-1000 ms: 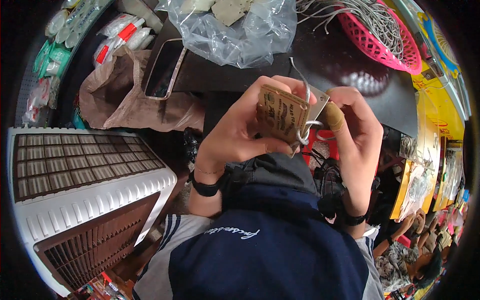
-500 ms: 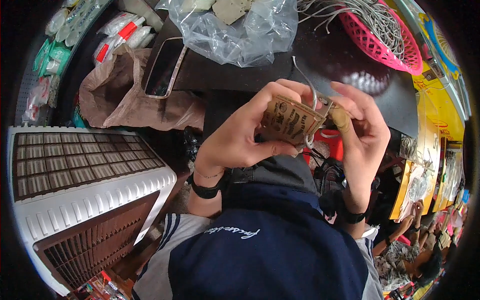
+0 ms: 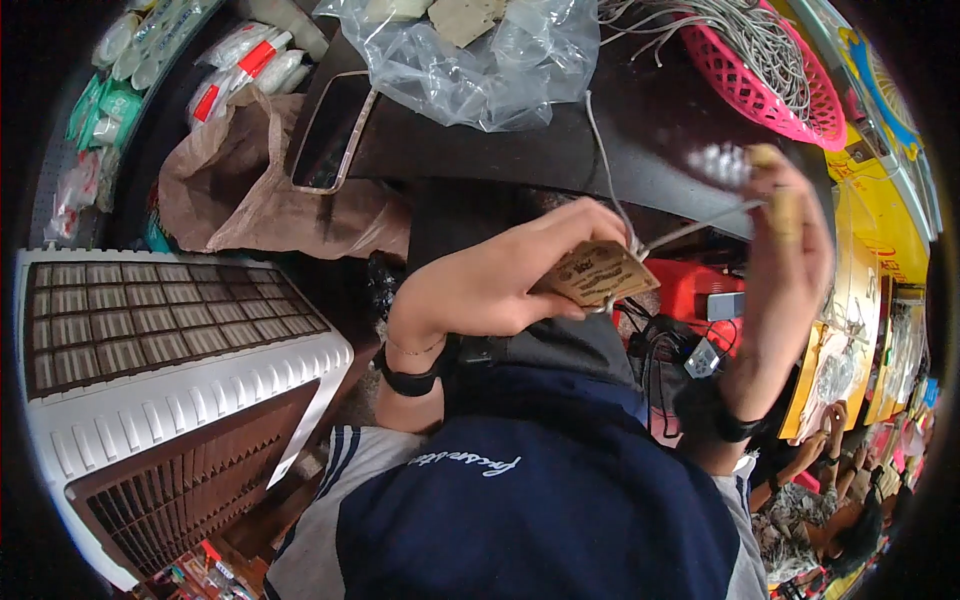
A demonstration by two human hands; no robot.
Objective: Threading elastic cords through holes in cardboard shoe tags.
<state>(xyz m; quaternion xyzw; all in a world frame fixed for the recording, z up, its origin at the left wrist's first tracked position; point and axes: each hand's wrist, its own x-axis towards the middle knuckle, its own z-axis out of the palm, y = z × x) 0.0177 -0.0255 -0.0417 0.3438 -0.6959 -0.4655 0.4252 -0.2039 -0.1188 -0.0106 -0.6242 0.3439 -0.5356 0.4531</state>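
My left hand (image 3: 495, 275) pinches a brown printed cardboard tag (image 3: 600, 275), perhaps a small stack, between thumb and fingers above my lap. A thin grey cord (image 3: 700, 224) passes through the tag's upper right corner. One end of it stands up toward the table, and the other runs taut to my right hand (image 3: 792, 225). That hand, smeared by motion, is raised to the right with the cord between its fingertips. Tan covers sit on its thumb and a finger.
On the dark table (image 3: 450, 155) lie a clear plastic bag (image 3: 490, 85) with cardboard pieces, a phone (image 3: 333, 132) and a pink basket (image 3: 735, 85) of grey cords. A white air cooler (image 3: 200, 400) stands left. Another person (image 3: 835, 530) is at lower right.
My right hand has moved away from the tag, up and to the right, drawing the cord out taut. The tag in my left hand has tilted flatter and sunk slightly.
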